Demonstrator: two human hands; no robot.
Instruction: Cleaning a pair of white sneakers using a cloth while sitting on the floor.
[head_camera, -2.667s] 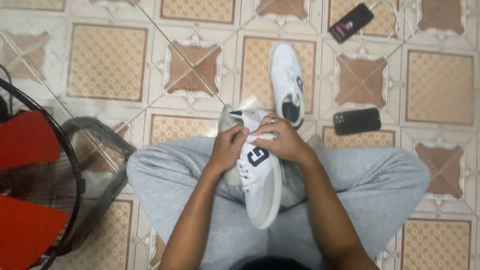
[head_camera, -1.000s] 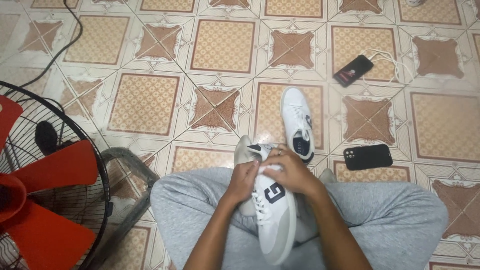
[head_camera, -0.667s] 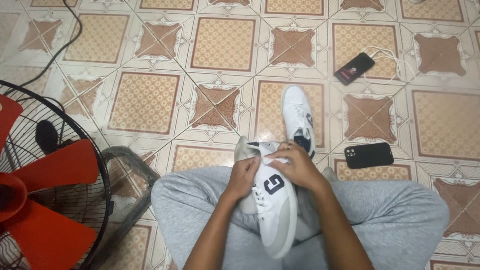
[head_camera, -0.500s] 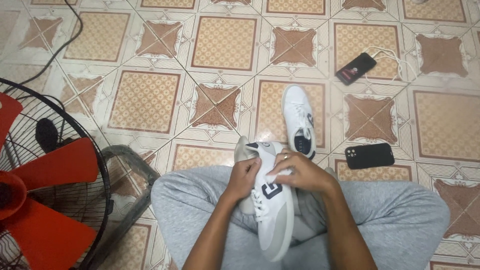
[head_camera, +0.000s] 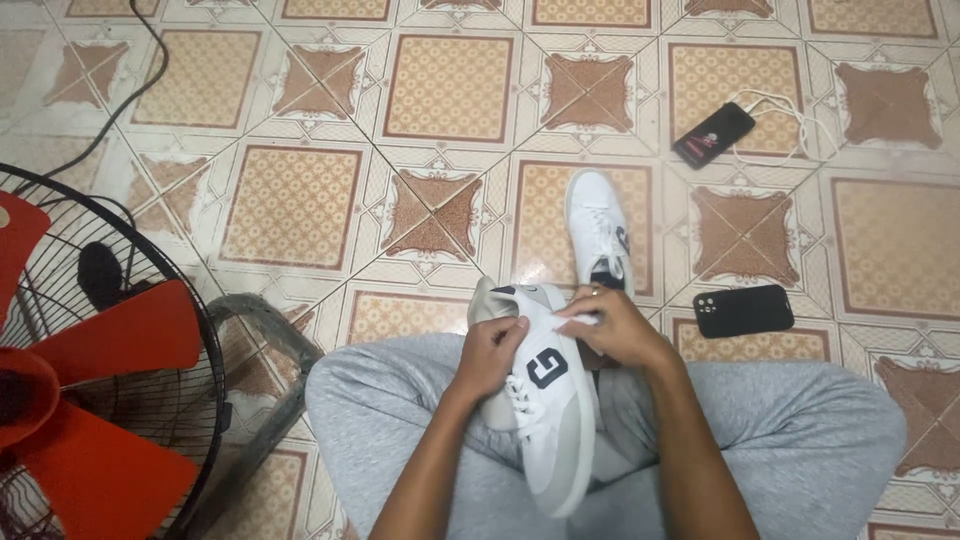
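Observation:
I sit cross-legged on a tiled floor in grey trousers. A white sneaker (head_camera: 556, 420) with a dark patch on its side rests on my lap, toe toward me. My left hand (head_camera: 492, 352) grips the sneaker's side near the heel opening. My right hand (head_camera: 612, 328) pinches a small white piece, a lace or a cloth, at the sneaker's collar; which of the two is unclear. The matching white sneaker (head_camera: 598, 232) lies on the floor just beyond my hands.
A red-bladed floor fan (head_camera: 95, 380) in a black wire cage stands at my left, its cable (head_camera: 120, 100) trailing away. A black phone (head_camera: 743, 310) lies to the right of my knee. Another phone (head_camera: 713, 134) with a white cable lies farther off.
The view drifted slightly. My hands stayed on the lap sneaker, with the right hand shifting back and forth along its collar and the shoe tilting a little.

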